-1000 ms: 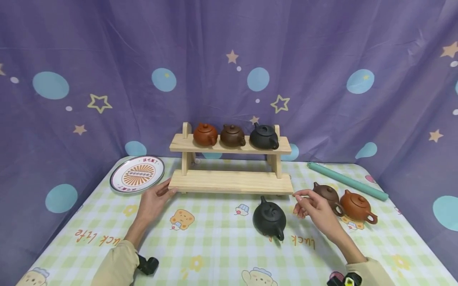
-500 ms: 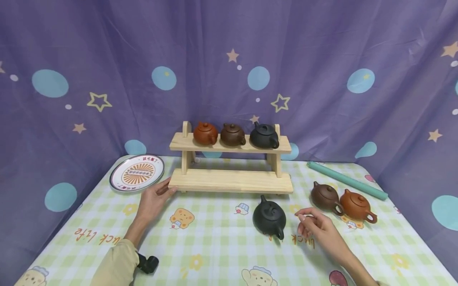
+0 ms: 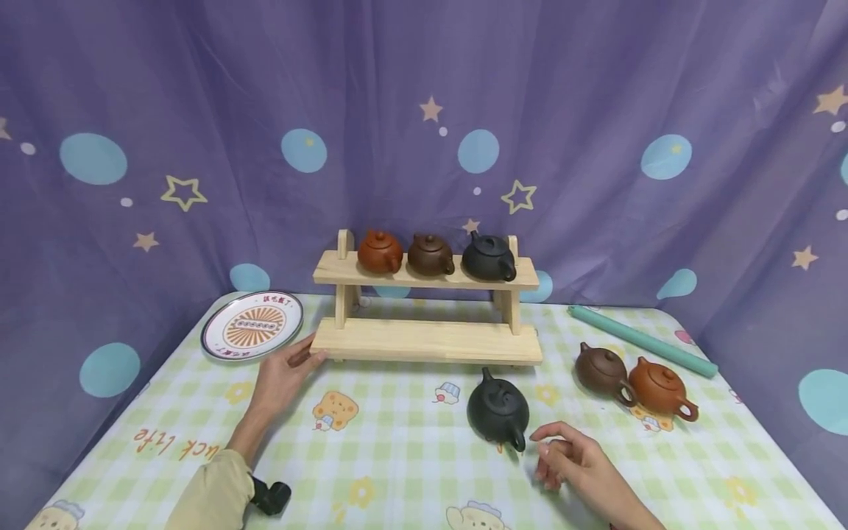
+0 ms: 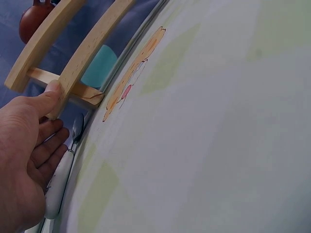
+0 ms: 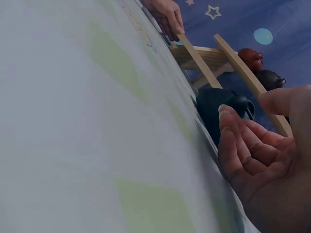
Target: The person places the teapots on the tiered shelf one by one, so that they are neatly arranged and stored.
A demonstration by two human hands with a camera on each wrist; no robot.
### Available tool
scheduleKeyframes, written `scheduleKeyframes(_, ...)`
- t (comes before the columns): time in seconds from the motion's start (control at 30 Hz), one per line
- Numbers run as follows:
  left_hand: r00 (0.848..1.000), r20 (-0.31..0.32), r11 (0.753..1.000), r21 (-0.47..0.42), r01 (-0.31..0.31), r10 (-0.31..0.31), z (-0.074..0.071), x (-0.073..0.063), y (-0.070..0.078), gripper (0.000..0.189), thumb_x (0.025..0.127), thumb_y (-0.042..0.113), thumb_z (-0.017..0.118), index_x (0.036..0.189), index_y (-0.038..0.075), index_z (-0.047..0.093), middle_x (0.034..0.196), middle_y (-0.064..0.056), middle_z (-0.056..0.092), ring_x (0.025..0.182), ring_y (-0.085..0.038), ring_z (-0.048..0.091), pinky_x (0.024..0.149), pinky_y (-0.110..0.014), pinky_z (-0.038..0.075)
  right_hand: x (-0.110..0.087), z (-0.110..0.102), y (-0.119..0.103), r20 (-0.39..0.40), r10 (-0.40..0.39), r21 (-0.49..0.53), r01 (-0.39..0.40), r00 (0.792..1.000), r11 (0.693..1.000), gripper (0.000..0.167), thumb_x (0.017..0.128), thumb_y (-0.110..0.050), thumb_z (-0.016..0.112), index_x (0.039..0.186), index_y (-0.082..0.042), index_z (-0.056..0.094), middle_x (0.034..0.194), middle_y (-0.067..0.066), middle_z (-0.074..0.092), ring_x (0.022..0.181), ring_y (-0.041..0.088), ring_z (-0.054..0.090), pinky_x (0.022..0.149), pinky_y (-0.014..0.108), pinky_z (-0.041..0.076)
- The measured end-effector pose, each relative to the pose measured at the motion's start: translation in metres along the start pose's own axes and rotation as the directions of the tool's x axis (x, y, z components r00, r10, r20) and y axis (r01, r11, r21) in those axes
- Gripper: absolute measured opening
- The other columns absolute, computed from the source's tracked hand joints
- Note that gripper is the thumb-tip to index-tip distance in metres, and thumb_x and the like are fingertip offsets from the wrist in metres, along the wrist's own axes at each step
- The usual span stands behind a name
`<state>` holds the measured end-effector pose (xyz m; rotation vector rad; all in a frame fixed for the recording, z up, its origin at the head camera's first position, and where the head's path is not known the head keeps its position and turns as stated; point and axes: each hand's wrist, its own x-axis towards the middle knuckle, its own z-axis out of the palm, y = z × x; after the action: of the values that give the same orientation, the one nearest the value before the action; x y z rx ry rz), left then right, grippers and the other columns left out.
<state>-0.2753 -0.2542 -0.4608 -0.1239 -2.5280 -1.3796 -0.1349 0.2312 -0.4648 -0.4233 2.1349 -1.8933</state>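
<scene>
My left hand (image 3: 278, 383) grips the lower left end of a two-tier wooden display shelf (image 3: 424, 340); in the left wrist view the thumb (image 4: 52, 90) lies on the board's end, with the index finger behind it. Below the shelf's front edge sits a black teapot (image 3: 497, 408), handle toward me. Just right of that handle hovers my right hand (image 3: 586, 471), fingers loosely bent, holding nothing and apart from the pot. Along the upper tier stand a reddish-brown teapot (image 3: 380, 252), a dark brown teapot (image 3: 430, 255) and a second black teapot (image 3: 489, 258).
On the right, another dark brown teapot (image 3: 601, 370) stands against an orange-brown teapot (image 3: 660, 388). Behind them lies a green rolled tube (image 3: 642, 341). A patterned plate (image 3: 221, 335) rests at the back left. A purple curtain (image 3: 424, 59) hangs behind the checked tablecloth (image 3: 411, 456).
My right hand has left the shelf's right end and come down toward me, beside the black teapot's handle. The left hand keeps its grip; shelf and teapots stay put.
</scene>
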Motion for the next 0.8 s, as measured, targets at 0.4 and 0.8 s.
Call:
scheduleKeyframes(0.4, 1.000, -0.001, 1.000, 0.007, -0.002, 0.002, 0.000, 0.001, 0.002, 0.060, 0.099, 0.032, 0.074, 0.147, 0.002, 0.055, 0.135, -0.022, 0.063, 0.119, -0.037, 0.066, 0.099, -0.041, 0.055, 0.001, 0.010, 0.000, 0.040, -0.021, 0.033, 0.020, 0.999, 0.999, 0.032, 0.111, -0.009, 0.050, 0.130, 0.016, 0.047, 0.085, 0.010, 0.071, 0.068, 0.013, 0.066, 0.063, 0.030, 0.062)
scheduleKeyframes(0.8, 1.000, -0.004, 1.000, 0.018, 0.009, -0.009, 0.000, -0.001, 0.001, 0.059, 0.099, 0.032, 0.074, 0.147, 0.002, 0.055, 0.133, -0.022, 0.064, 0.119, -0.037, 0.066, 0.098, -0.040, 0.055, 0.003, 0.014, -0.001, 0.061, 0.015, 0.061, -0.019, 0.998, 0.998, 0.039, 0.111, -0.011, 0.049, 0.136, 0.018, 0.043, 0.087, 0.015, 0.071, 0.069, 0.013, 0.067, 0.064, 0.029, 0.062)
